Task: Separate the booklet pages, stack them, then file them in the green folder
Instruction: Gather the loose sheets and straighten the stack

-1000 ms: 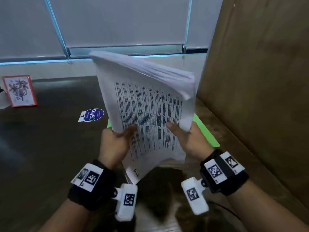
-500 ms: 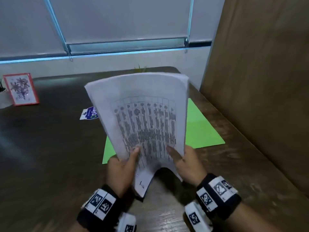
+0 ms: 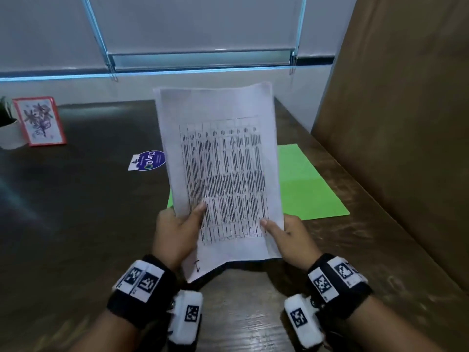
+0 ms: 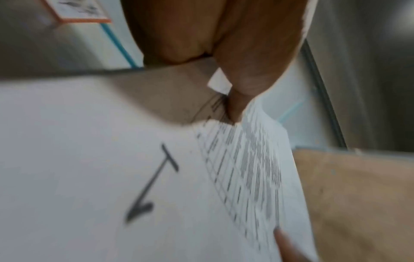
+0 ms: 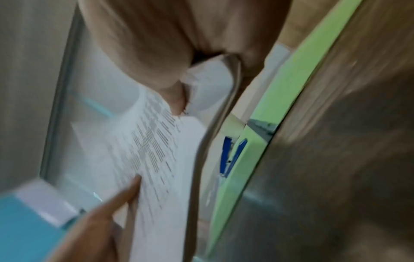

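Note:
I hold a sheaf of white printed pages upright over the table, tables of text facing me. My left hand grips its lower left edge, thumb on the front. My right hand grips the lower right edge the same way. The bottom of the pages nearly touches the table. A handwritten "1" marks the lower left corner. The green folder lies flat on the table behind the pages, partly hidden by them. In the right wrist view the pages and the folder appear blurred.
The dark wooden table spreads to the left. A blue and white sticker lies left of the pages. A red-framed flower picture and a white plant pot stand at the far left. A brown panel walls the right side.
The sheaf has come down from in front of my view to just above the table and its sheets have closed together. More of the green folder shows behind it.

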`<state>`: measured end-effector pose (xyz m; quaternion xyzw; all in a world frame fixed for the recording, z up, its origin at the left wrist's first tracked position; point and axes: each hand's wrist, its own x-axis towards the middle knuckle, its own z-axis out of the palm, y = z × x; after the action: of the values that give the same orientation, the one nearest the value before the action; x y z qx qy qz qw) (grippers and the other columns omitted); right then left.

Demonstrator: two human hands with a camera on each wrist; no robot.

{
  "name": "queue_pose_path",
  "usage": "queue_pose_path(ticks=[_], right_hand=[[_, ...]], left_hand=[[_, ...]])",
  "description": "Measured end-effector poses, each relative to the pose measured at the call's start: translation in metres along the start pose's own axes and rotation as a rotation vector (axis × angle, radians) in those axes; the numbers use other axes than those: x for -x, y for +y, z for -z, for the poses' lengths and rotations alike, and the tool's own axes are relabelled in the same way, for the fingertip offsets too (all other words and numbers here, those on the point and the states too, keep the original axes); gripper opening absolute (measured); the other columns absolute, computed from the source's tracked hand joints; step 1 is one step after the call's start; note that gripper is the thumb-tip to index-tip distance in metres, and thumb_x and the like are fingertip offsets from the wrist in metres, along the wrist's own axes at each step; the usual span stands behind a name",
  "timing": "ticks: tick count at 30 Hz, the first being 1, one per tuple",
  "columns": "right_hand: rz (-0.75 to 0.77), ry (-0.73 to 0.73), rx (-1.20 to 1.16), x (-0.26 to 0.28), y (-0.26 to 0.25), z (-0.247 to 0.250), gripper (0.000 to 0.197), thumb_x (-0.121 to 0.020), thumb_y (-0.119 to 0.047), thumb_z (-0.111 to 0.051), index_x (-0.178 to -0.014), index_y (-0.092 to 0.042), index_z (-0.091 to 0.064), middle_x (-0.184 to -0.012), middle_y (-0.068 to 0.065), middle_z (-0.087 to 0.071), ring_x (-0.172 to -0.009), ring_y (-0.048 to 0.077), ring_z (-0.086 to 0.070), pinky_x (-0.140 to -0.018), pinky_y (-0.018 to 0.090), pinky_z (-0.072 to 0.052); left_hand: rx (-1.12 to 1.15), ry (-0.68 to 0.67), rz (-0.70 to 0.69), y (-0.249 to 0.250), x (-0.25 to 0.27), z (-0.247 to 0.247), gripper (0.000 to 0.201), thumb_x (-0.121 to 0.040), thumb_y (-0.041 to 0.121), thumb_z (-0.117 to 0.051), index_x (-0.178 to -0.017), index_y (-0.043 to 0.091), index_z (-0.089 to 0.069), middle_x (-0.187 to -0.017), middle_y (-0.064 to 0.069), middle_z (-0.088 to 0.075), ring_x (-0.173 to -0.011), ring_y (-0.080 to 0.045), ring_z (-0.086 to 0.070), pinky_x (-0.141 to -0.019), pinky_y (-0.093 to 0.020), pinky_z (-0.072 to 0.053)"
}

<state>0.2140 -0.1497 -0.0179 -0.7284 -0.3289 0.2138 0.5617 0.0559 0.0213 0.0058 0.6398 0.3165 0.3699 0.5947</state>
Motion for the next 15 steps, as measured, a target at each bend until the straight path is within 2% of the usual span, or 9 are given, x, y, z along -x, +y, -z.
queue_pose_path(ticks=[2,3,4,6,7,9,11,13,15], right_hand=[[-0.04,-0.008,-0.108,-0.006,-0.011,-0.002,0.046,-0.094,-0.04,-0.063,-0.094,0.006,-0.068,-0.084,0.005,-0.068,-0.075,0.016,-0.06,-0.071,0.036,-0.049],[-0.063,-0.024,-0.172,-0.008,-0.016,-0.004,0.039,-0.096,-0.033,-0.063,-0.094,0.005,-0.069,-0.086,0.005,-0.069,-0.077,0.017,-0.061,-0.073,0.037,-0.05],[-0.082,-0.036,-0.229,-0.011,-0.023,-0.007,0.029,-0.098,-0.025,-0.061,-0.096,0.001,-0.072,-0.091,0.007,-0.073,-0.081,0.018,-0.064,-0.078,0.04,-0.054],[-0.113,-0.022,-0.35,-0.017,-0.037,-0.014,0.018,-0.098,-0.015,-0.059,-0.101,-0.004,-0.073,-0.105,0.012,-0.074,-0.092,0.023,-0.067,-0.093,0.047,-0.053],[-0.132,0.004,-0.426,-0.021,-0.044,-0.018,0.017,-0.098,-0.012,-0.058,-0.104,-0.004,-0.072,-0.11,0.014,-0.073,-0.099,0.026,-0.068,-0.097,0.049,-0.051],[-0.156,0.043,-0.533,-0.031,-0.057,-0.026,0.019,-0.099,-0.011,-0.057,-0.111,-0.002,-0.069,-0.114,0.016,-0.072,-0.11,0.032,-0.067,-0.101,0.049,-0.05],[-0.161,0.048,-0.587,-0.04,-0.069,-0.036,0.023,-0.1,-0.013,-0.055,-0.116,-0.001,-0.066,-0.114,0.015,-0.072,-0.111,0.034,-0.066,-0.097,0.05,-0.053],[-0.164,0.046,-0.615,-0.044,-0.08,-0.048,0.02,-0.101,-0.015,-0.054,-0.114,-0.006,-0.067,-0.111,0.011,-0.073,-0.108,0.032,-0.068,-0.091,0.048,-0.055],[-0.176,0.028,-0.628,-0.047,-0.086,-0.063,0.016,-0.101,-0.015,-0.054,-0.109,-0.012,-0.068,-0.112,0.011,-0.073,-0.106,0.033,-0.069,-0.093,0.052,-0.055]], left_hand=[[0.098,-0.019,0.067,0.012,-0.009,0.011,0.007,-0.09,0.011,-0.073,-0.085,0.009,-0.076,-0.085,-0.002,-0.079,-0.086,-0.021,-0.074,-0.073,-0.033,-0.058],[0.146,-0.07,0.112,0.02,-0.013,0.018,0.005,-0.088,0.012,-0.074,-0.092,0.009,-0.075,-0.092,-0.006,-0.079,-0.085,-0.02,-0.074,-0.071,-0.032,-0.059],[0.189,-0.136,0.158,0.025,-0.016,0.026,0.026,-0.082,0.021,-0.079,-0.103,0.006,-0.073,-0.104,-0.011,-0.078,-0.087,-0.021,-0.075,-0.072,-0.033,-0.06],[0.361,-0.305,0.256,0.03,-0.018,0.046,0.075,-0.06,0.045,-0.093,-0.12,0.005,-0.071,-0.121,-0.019,-0.072,-0.103,-0.03,-0.073,-0.08,-0.041,-0.063],[0.52,-0.379,0.295,0.035,-0.016,0.052,0.087,-0.053,0.052,-0.095,-0.125,0.008,-0.071,-0.128,-0.019,-0.068,-0.114,-0.033,-0.069,-0.087,-0.045,-0.061],[0.792,-0.494,0.271,0.038,-0.01,0.058,0.096,-0.062,0.057,-0.09,-0.142,0.014,-0.058,-0.147,-0.017,-0.054,-0.136,-0.036,-0.051,-0.106,-0.056,-0.047],[0.86,-0.544,0.209,0.041,-0.005,0.051,0.107,-0.062,0.057,-0.088,-0.151,0.018,-0.044,-0.152,-0.012,-0.05,-0.139,-0.036,-0.048,-0.109,-0.06,-0.041],[0.624,-0.391,0.171,0.042,0.001,0.033,0.099,-0.05,0.052,-0.096,-0.134,0.017,-0.057,-0.131,-0.005,-0.068,-0.119,-0.025,-0.066,-0.093,-0.052,-0.058],[0.367,-0.18,0.1,0.042,0.006,0.011,0.05,-0.069,0.035,-0.088,-0.113,0.022,-0.068,-0.112,0.004,-0.077,-0.098,-0.01,-0.074,-0.076,-0.035,-0.059]])
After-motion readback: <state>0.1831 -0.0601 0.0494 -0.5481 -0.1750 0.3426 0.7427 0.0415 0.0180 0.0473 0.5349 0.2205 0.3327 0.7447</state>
